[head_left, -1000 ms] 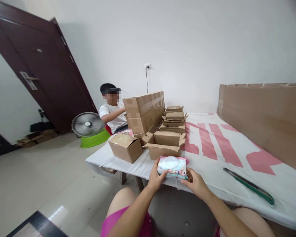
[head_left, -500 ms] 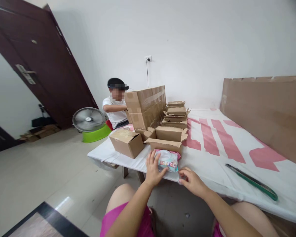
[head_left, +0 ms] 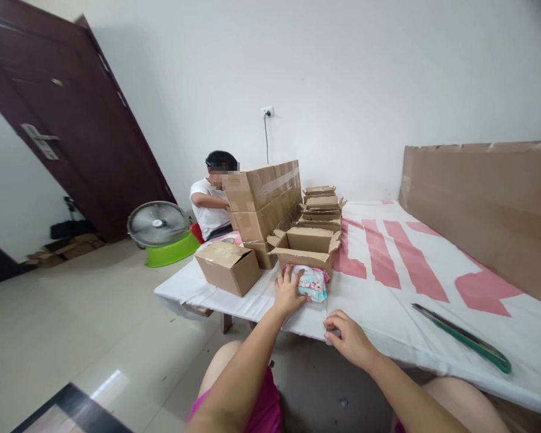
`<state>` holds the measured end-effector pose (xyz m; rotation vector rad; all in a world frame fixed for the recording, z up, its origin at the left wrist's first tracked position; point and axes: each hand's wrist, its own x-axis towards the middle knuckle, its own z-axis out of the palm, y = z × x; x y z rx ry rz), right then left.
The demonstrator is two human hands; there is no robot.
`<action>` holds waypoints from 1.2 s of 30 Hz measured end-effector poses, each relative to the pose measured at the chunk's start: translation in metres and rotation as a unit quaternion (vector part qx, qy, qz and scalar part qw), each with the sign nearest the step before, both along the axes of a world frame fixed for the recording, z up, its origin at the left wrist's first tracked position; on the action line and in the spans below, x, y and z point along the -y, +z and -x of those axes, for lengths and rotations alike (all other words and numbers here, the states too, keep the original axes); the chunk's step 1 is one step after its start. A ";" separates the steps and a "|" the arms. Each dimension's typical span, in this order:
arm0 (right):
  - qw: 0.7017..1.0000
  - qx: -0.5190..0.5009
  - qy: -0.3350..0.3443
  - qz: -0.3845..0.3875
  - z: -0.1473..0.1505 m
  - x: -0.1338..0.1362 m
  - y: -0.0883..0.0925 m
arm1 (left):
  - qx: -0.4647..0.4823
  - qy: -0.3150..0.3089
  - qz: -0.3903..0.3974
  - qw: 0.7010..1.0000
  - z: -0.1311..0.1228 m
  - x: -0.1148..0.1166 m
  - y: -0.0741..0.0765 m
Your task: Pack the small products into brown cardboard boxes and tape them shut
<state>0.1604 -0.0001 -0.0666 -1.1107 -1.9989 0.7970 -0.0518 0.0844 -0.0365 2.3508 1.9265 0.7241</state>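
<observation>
One soft pack of wipes (head_left: 314,284) is seen at the near side of the table (head_left: 374,322), directly in front of the near wall of an open cardboard box (head_left: 303,257). Its long axis is turned roughly from left to right, about parallel to that wall, so a long side is presented to the box and the short ends are pointed left and right. Whether the far side of the pack is pressed against the cardboard or left just short of it cannot be told from this angle.

The pack is grasped at its left end by the left hand (head_left: 289,293): the fingers are spread over the top and the thumb is set along the near side. By this contact, the left hand is clearly the nearer of the two. The right hand (head_left: 349,340) is placed nearer and to the right, at the table edge, apart from the pack. Its fingers are loosely curled; whether anything small or a fold of cloth is pinched there cannot be told.

To the left of the open box, a closed box (head_left: 228,267) is set near the table's left corner. Beyond the open box, more open boxes (head_left: 321,207) are lined up toward the wall, with a stack of taped boxes (head_left: 264,198) to their left. Well to the right, a green-handled knife (head_left: 462,338) is laid aslant on the cloth.
</observation>
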 end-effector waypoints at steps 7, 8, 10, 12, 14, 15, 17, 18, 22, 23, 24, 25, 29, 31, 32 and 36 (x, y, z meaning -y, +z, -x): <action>1.000 -0.003 0.001 0.002 0.000 -0.004 -0.002 | -0.021 0.034 0.023 0.999 -0.007 -0.038 0.005; 1.000 -0.003 0.003 0.000 -0.001 -0.005 -0.003 | -0.024 0.043 0.022 0.999 -0.009 -0.040 0.005; 1.000 -0.002 0.008 -0.004 -0.003 -0.006 -0.004 | -0.031 0.052 0.020 0.998 -0.014 -0.041 0.006; 1.000 0.002 0.014 -0.011 -0.004 -0.007 -0.004 | -0.038 0.055 0.027 0.997 -0.017 -0.035 0.010; 1.000 0.007 0.020 -0.017 -0.005 -0.007 -0.004 | -0.053 0.041 0.004 0.998 -0.015 -0.024 0.018; 1.000 0.009 0.021 -0.018 -0.005 -0.006 -0.004 | -0.064 0.029 -0.026 0.997 -0.011 -0.017 0.025; 1.000 0.010 0.018 -0.017 -0.005 -0.006 -0.004 | -0.081 0.012 -0.113 0.990 0.007 -0.001 0.042; 1.000 0.010 0.014 -0.014 -0.005 -0.006 -0.005 | -0.078 0.034 -0.150 0.985 0.021 0.005 0.053; 1.000 0.006 0.004 0.000 -0.004 -0.007 -0.004 | -0.027 0.234 -0.133 0.963 0.100 0.013 0.082; 1.000 0.006 0.002 0.001 -0.003 -0.007 -0.005 | -0.011 0.267 -0.100 0.958 0.120 0.011 0.083; 1.000 0.005 0.000 0.002 -0.003 -0.008 -0.005 | 0.002 0.275 -0.065 0.959 0.138 0.008 0.081; 1.000 0.004 -0.001 0.003 -0.003 -0.008 -0.005 | 0.012 0.261 -0.041 0.964 0.152 0.007 0.077; 1.000 -0.007 0.002 0.002 -0.004 -0.007 -0.005 | 0.077 0.228 -0.087 0.967 0.174 0.012 0.059; 1.000 -0.023 0.011 0.008 -0.005 -0.006 -0.004 | 0.099 0.214 -0.103 0.966 0.171 0.023 0.056; 0.999 -0.034 0.015 0.015 -0.005 -0.006 -0.003 | 0.109 0.202 -0.101 0.968 0.168 0.031 0.056; 0.997 -0.063 0.008 0.038 -0.006 -0.006 0.001 | 0.149 0.149 -0.077 0.975 0.151 0.069 0.060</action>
